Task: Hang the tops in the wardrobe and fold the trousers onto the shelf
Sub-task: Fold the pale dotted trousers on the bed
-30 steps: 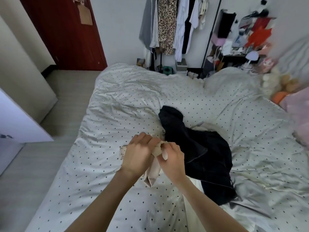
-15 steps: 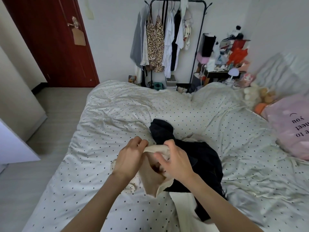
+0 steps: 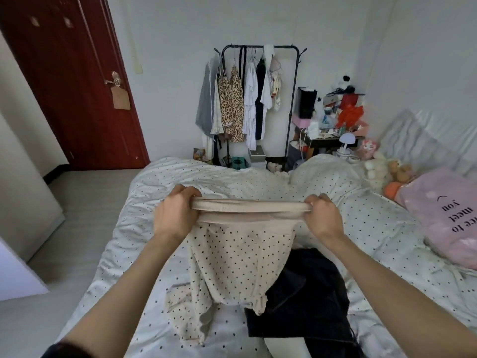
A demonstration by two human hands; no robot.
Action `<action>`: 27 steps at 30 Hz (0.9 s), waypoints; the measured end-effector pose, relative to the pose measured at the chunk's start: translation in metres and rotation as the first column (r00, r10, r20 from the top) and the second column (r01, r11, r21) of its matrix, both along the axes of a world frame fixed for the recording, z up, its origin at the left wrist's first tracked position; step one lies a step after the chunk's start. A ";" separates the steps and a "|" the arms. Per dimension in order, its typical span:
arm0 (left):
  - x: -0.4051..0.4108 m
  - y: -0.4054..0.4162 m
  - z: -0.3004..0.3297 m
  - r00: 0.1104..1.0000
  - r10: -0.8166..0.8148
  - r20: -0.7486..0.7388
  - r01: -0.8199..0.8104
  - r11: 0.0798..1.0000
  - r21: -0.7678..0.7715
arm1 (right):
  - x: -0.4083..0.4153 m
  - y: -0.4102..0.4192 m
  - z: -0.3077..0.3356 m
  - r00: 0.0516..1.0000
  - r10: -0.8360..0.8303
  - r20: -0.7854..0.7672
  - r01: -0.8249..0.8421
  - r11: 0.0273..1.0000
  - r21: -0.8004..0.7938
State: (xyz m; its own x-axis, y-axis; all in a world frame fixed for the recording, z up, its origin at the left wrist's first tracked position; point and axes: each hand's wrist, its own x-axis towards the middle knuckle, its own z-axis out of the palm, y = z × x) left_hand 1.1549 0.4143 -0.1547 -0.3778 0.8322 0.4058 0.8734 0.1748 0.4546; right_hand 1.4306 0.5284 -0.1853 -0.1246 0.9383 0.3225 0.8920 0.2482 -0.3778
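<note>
A bed [image 3: 160, 192] with a white, black-dotted cover fills the lower view. Beyond its far edge stands a black clothes rail [image 3: 259, 46] hung with tops, against the wall. A dark garment [image 3: 307, 301] lies crumpled on the bed, perhaps trousers, though its shape is unclear. Held up above it hangs a beige dotted garment [image 3: 237, 264], its waistband stretched level between both hands and its lower end trailing on the cover. The left hand [image 3: 174, 215] and right hand [image 3: 324, 218] each have fingers curled tight around a waistband end.
</note>
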 end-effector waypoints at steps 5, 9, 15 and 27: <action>-0.027 0.041 0.050 0.979 0.066 0.191 -0.057 0.997 -0.048 | -0.019 0.042 0.089 0.850 -0.060 -0.524 -0.056 0.978 -0.202; -0.042 0.053 0.068 0.630 0.025 0.776 -0.023 1.000 -0.014 | -0.028 0.041 0.122 0.582 -0.110 -0.806 -0.251 0.918 -0.307; -0.058 0.035 0.026 0.143 0.187 0.972 0.138 0.969 -0.207 | -0.034 0.026 0.106 0.772 0.081 -0.631 -0.429 0.799 -0.422; -0.061 0.007 0.014 0.811 -0.133 0.569 0.389 0.850 -0.356 | -0.053 0.014 0.046 0.951 0.292 -0.101 -0.306 0.840 -0.448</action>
State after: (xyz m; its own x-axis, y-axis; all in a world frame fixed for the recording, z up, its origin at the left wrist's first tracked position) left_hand 1.0936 0.4209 -0.1407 -0.1603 0.9644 -0.2104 0.5781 0.2645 0.7719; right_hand 1.3773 0.5427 -0.1395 -0.4200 0.8994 -0.1213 0.7897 0.2964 -0.5371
